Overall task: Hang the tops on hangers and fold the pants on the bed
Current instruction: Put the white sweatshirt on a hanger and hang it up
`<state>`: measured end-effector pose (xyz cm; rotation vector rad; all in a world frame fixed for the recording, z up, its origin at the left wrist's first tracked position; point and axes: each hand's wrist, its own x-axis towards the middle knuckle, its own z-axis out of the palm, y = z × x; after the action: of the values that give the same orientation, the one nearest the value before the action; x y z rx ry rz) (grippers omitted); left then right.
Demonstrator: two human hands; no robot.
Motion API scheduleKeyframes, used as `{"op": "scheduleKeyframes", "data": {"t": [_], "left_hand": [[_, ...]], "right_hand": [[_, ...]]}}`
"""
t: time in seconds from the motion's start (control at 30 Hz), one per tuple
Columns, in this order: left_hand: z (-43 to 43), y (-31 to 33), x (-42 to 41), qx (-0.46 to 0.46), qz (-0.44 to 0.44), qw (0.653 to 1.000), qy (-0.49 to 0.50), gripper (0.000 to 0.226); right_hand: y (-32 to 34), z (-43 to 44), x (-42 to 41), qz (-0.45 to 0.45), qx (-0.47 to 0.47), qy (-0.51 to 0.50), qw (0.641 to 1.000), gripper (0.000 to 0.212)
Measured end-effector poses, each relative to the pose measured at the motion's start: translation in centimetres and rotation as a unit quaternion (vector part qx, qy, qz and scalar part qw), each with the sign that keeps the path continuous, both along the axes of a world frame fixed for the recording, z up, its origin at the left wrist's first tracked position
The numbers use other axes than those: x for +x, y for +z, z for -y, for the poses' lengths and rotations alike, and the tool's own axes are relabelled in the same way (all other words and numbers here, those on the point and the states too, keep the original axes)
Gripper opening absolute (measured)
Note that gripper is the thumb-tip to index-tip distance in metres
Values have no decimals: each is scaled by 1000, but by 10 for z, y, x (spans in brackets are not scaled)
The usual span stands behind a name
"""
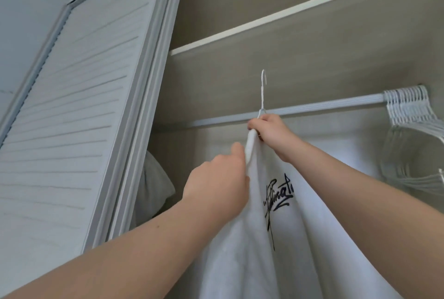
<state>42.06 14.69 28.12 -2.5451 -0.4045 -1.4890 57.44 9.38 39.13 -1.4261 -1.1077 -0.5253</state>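
View into the closet. The right hand (269, 130) grips the hanger (262, 92) at its neck with the collar of the top (259, 246) bunched under it, leaving the hook free. I judge the hook is not yet over the rod (324, 106). The left hand (216, 178) pinches the cloth lower down, probably to stop it slipping. Spare hangers (408, 106) crowd the rod's right end.

Home clothes closet: louvred door (72, 111) standing open, shelf (264, 20) running above a hanging rail (324, 107), white hangers (408, 106) bunching at its end.
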Motion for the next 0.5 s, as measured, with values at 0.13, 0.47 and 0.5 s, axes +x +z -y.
{"op": "scheduleKeyframes", "data": {"t": [0.13, 0.47, 0.5], "left_hand": [[-6, 17, 32, -16, 3, 1000, 6, 17], [-27, 7, 55, -32, -17, 999, -6, 13], [-27, 6, 56, -28, -25, 999, -3, 13]], "right_hand": [[11, -9, 27, -22, 5, 9, 1000, 15], [-17, -26, 71, -96, -42, 61, 993, 19], [-20, -26, 72, -102, -52, 65, 991, 19]]}}
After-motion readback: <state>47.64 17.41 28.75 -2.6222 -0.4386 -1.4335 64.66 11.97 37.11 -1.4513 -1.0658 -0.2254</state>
